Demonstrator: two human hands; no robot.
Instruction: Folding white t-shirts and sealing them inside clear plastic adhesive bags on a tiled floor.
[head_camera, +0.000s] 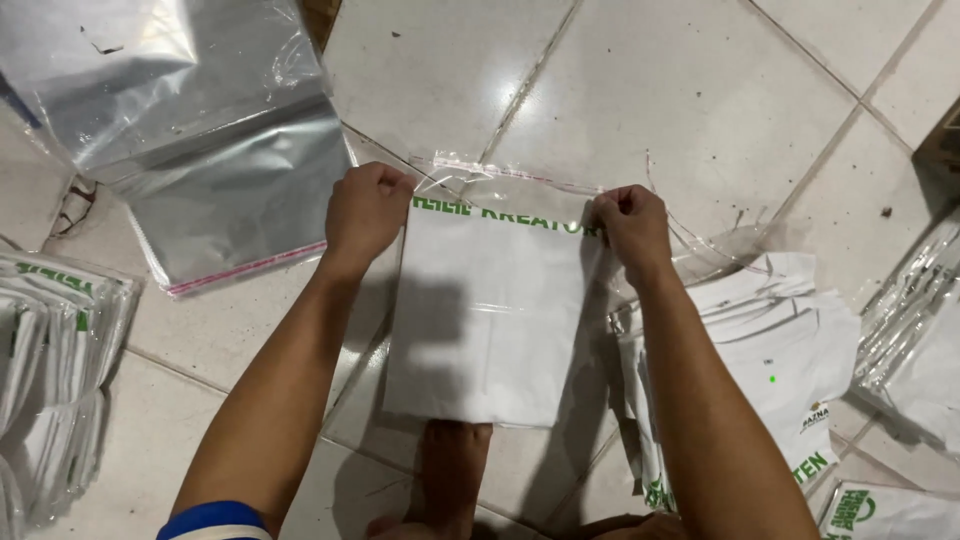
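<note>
Both hands, left (365, 212) and right (630, 228), pinching a folded white garment (490, 320) inside a glossy clear sleeve (520, 185).

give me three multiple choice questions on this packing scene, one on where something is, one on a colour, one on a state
1. Where does the stack of empty clear bags lie?
A. upper left on the floor
B. lower right
C. under the foot

2. What colour is the print on the folded white garment?
A. red
B. green
C. blue

3. How do the left hand and right hand hold the garment?
A. one hand only
B. both lie flat and open
C. both grip its top corners at the mouth of a clear bag

Answers: 1 A, the pile sits by the upper left edge. 2 B, green letters run along the top edge. 3 C, both fists close on the corners.
</note>
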